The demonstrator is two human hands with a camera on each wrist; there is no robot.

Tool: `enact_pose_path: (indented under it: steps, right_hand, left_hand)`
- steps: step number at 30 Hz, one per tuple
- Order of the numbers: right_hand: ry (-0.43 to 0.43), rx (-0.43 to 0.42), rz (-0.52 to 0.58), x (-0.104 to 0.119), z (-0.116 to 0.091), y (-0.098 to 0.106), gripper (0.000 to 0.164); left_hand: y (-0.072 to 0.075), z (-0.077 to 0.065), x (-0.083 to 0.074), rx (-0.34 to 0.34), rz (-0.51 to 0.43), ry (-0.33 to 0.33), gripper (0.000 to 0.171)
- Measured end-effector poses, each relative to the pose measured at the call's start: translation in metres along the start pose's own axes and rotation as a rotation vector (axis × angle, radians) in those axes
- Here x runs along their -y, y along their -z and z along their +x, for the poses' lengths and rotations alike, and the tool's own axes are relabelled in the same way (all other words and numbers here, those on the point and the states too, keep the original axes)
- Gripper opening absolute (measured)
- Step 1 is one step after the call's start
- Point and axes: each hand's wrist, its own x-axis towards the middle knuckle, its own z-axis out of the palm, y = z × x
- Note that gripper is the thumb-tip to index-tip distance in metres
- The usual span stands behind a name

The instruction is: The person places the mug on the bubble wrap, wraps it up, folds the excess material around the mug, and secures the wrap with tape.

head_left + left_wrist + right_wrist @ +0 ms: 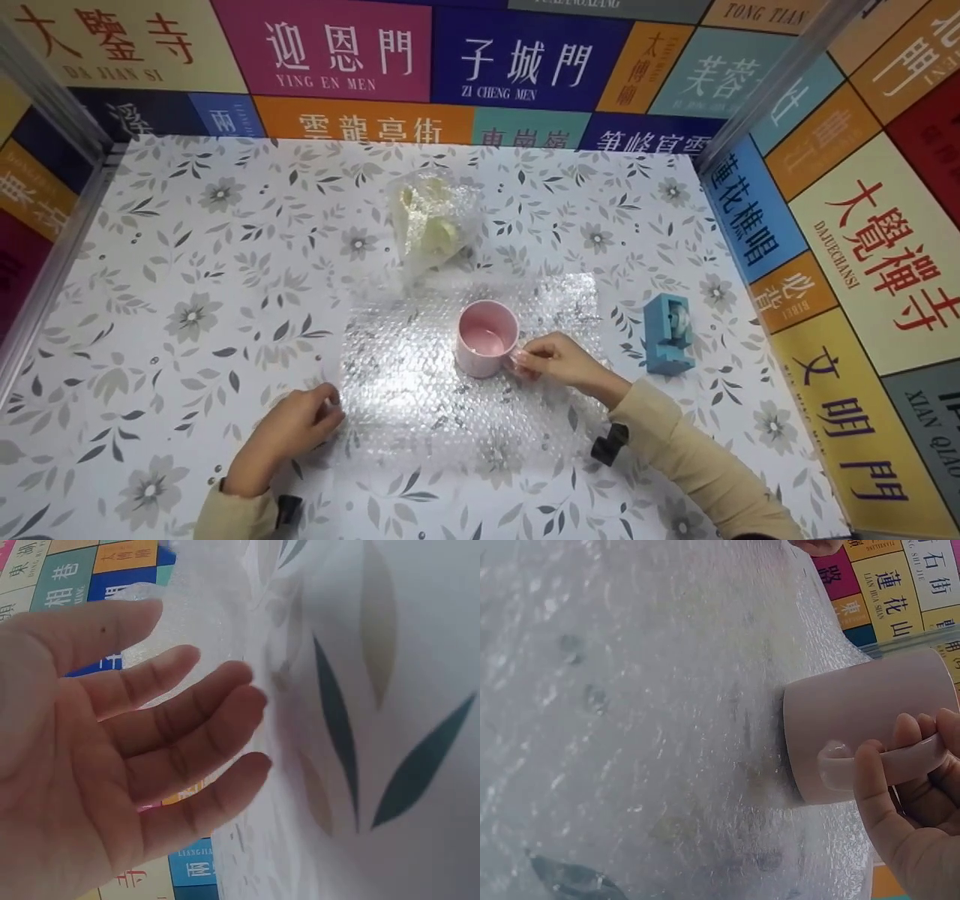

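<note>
1. R hand [551, 361]: gripping mug [478, 365] by its handle [915, 757], fingers curled round it.
2. Key relation: mug is just L of R hand, handle turned R toward it; long axis upright, mouth up. R hand is far nearer than L hand [296, 421], which is well apart from the mug.
3. Mug's on the wrap [401, 409], near mid-sheet; base looks to be touching, tho can't rule out a slight lift. Glossy pink inside, no contents I can make out.
4. L hand: fingers loosely bent, nothing held, by wrap's L edge; can't tell if fingertips touch it.
5. Wrap: clear bubble sheet, spread on bench [262, 247].
6. Bag [437, 217]: clear, beyond mug & a bit L, at wrap's far edge; sth pale green inside, too blurred to ID.
7. Dispenser [669, 364]: blue, R of wrap, apart from it; tape roll [680, 322] in it.
</note>
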Motion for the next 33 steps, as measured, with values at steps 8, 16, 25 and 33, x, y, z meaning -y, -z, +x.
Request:
enact_pose_path:
  steps: [8, 16, 25, 33]
  right_hand:
    - [-0.017, 0.007, 0.003, -0.002, -0.005, -0.001, 0.022]
    - [-0.004, -0.005, -0.040, -0.003, -0.007, -0.004, 0.021]
    - [-0.014, -0.006, -0.042, -0.004, -0.008, -0.004, 0.021]
    - [-0.010, -0.007, -0.039, -0.004, -0.009, -0.002, 0.020]
  left_hand:
    - [-0.005, 0.002, 0.001, 0.040, -0.035, 0.052, 0.013]
    - [-0.004, -0.004, 0.000, 0.110, -0.081, 0.009, 0.019]
    - [-0.007, -0.015, -0.001, 0.239, -0.232, -0.112, 0.037]
    - [-0.006, -0.018, -0.007, 0.210, -0.321, -0.171, 0.046]
